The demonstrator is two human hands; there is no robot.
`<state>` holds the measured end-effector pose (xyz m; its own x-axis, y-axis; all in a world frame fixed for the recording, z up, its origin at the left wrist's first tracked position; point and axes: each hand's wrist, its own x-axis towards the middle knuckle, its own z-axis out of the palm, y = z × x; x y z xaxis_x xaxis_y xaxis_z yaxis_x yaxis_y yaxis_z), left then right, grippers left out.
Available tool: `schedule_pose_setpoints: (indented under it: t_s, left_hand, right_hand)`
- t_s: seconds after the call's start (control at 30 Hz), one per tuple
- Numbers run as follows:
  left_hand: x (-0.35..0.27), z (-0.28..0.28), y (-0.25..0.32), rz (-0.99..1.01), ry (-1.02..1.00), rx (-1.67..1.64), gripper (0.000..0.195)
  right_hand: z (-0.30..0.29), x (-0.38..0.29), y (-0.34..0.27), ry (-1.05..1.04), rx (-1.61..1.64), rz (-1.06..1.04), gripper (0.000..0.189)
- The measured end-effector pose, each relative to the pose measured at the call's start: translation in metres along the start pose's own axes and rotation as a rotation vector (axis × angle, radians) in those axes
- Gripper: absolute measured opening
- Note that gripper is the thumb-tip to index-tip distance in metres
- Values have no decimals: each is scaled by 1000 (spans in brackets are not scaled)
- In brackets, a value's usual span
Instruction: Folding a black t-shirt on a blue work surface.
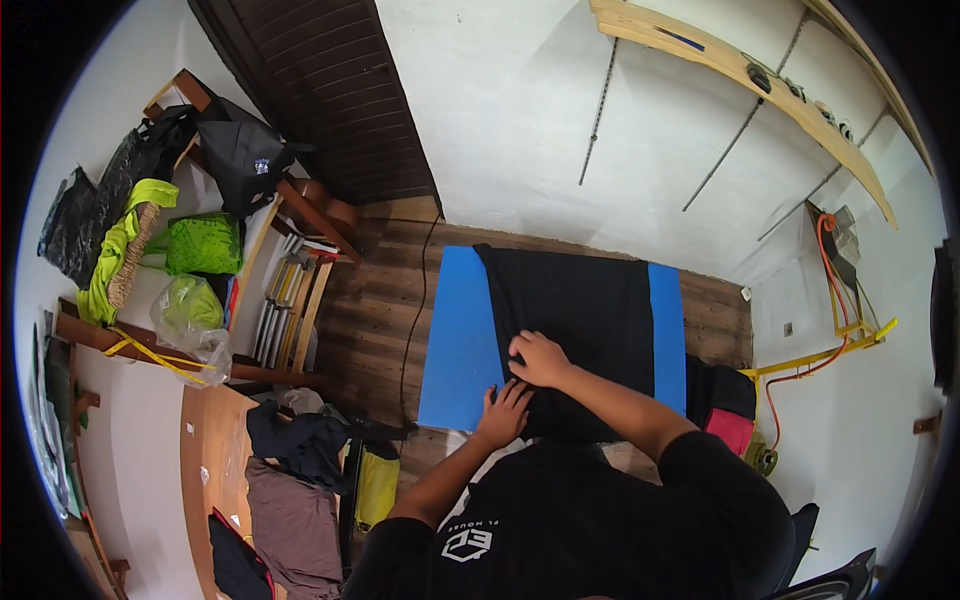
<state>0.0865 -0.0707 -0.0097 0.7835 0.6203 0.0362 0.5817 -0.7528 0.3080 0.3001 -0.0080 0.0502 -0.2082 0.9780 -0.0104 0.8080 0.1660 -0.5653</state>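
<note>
A black cloth (585, 315) lies over a blue flat-topped surface (461, 330), leaving blue bare on the left and in a narrower strip on the right. Along the cloth's left side runs a loose, ridged fold. My right hand (541, 361) has its fingers curled down on this fold, gripping the fabric. Just nearer to me, my left hand (506, 414) rests at the same edge with thumb and fingers apart. Its fingertips touch the cloth close to my right hand. The cloth's near end is partly hidden by my forearms and black shirt.
Left stands a wooden rack (311, 214) with a black bag (244, 154), a green bundle (204, 244) and several rolls. Dark and brown garments (296, 517) lie lower left. A black cable (421, 300) crosses the floor. Right, a yellow metal arm (817, 361) carries an orange hose.
</note>
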Motion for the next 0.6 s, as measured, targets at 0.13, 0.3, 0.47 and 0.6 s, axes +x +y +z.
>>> schedule_pose_setpoints:
  t_s: [0.13, 0.3, 0.47, 0.6]
  left_hand:
    - [-1, 6, 6, -87, 31, -137, 66]
    - [6, -13, 11, -141, -12, -175, 67]
    - [24, -40, 20, -229, -80, -215, 60]
    - [57, -46, 24, -367, -154, -243, 52]
  right_hand:
    - [15, 78, 15, 19, -227, -138, 33]
    - [3, 117, 62, -74, -404, -184, 41]
    - [-14, 109, 105, -17, -325, -207, 45]
    - [-19, 116, 117, -25, -344, -215, 44]
